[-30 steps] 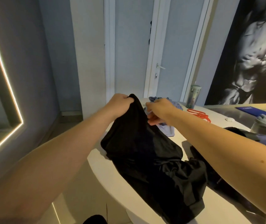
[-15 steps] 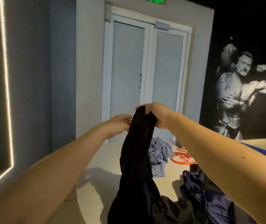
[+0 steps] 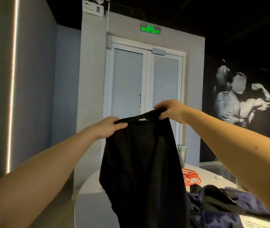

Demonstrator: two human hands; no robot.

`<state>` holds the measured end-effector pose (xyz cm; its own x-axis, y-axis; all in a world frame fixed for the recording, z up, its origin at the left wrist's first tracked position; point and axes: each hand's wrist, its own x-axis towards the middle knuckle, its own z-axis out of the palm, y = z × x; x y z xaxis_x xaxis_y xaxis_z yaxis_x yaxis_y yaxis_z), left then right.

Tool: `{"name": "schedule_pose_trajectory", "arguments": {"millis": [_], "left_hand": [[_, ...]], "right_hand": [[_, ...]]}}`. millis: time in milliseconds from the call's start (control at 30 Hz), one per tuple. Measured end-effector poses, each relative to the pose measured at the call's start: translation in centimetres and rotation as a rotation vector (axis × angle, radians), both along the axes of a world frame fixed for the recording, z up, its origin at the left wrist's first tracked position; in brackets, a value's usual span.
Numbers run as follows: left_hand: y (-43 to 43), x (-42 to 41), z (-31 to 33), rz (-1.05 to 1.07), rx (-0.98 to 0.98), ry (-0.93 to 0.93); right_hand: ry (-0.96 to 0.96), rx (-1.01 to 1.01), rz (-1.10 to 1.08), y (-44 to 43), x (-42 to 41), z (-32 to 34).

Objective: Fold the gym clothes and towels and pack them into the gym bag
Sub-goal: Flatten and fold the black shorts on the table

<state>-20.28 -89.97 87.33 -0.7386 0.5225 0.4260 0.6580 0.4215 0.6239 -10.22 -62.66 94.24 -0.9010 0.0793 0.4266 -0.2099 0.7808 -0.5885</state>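
Left hand (image 3: 110,127) and right hand (image 3: 172,111) each grip the top edge of a black shirt (image 3: 142,170), fingers curled over the fabric, the right hand higher. The shirt hangs spread above the round white table (image 3: 88,203), hiding the table's middle. On the right of the table lie a blue-and-black fabric heap (image 3: 221,204), an orange cord (image 3: 191,176) and a tumbler (image 3: 182,153). Open floor lies beyond the table's left edge, with a double door (image 3: 144,96) on the far wall.

Both bare arms reach forward and up, almost straight, with the forearms drawing toward the middle. The left hand (image 3: 109,128) is the lower one, knuckles up, its fingers (image 3: 122,125) curled over the top edge of a black shirt (image 3: 142,162). The right hand (image 3: 172,111) is higher and a little apart from it, with its fingers bent round the same edge.
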Motion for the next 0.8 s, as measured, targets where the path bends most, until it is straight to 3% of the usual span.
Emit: {"name": "schedule_pose_trajectory", "arguments": {"millis": [100,200,267,367,600,700,800], "left_hand": [[-0.5,0.1,2.4,0.095,-0.173,0.174],[-1.3,0.0,4.3,0.146,-0.312,0.272],[-1.2,0.2,4.9,0.164,-0.290,0.288],[0.2,0.7,5.1,0.176,-0.210,0.268],[2.9,-0.4,3.7,0.182,0.121,-0.260],[2.7,-0.4,3.0,0.058,0.224,-0.425],[1.3,-0.7,2.3,-0.037,0.147,-0.468]], "right_hand": [[0.061,0.105,-0.153,1.4,-0.5,-0.9],[0.133,-0.118,-0.231,2.5,-0.4,-1.3],[0.150,-0.212,-0.240,2.3,-0.1,-1.5],[0.015,-0.172,-0.131,-0.7,-0.1,-2.9],[-0.258,-0.394,0.334,-7.3,-2.0,-6.7],[-0.165,-0.318,0.249,-7.2,-3.7,-7.5],[-0.097,-0.275,0.126,-5.8,-4.8,-7.6]]}}
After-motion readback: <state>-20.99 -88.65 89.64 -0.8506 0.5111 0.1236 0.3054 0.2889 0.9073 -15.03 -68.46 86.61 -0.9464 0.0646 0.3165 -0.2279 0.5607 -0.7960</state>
